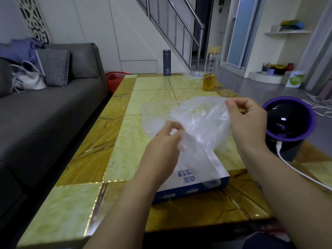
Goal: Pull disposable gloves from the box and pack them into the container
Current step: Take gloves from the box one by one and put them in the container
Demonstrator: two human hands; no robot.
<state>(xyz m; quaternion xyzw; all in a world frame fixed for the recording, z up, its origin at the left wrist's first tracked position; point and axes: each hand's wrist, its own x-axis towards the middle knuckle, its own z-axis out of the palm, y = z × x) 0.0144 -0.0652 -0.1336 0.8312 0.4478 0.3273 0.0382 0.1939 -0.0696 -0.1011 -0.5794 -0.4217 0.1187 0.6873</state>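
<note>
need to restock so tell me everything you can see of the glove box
The glove box is a flat carton, white on top with blue print, dark blue on its sides. It lies on the table near the front edge. A clear glove, pinched by the left hand and right hand above, drapes over its top; its opening is hidden.

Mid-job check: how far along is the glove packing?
Done: one clear glove is out of the box. In hand: the left hand and right hand pinch it by its edges, spread above the box. Left: it is not yet in the container beyond the box. I cannot tell whether the container already holds gloves.
</note>
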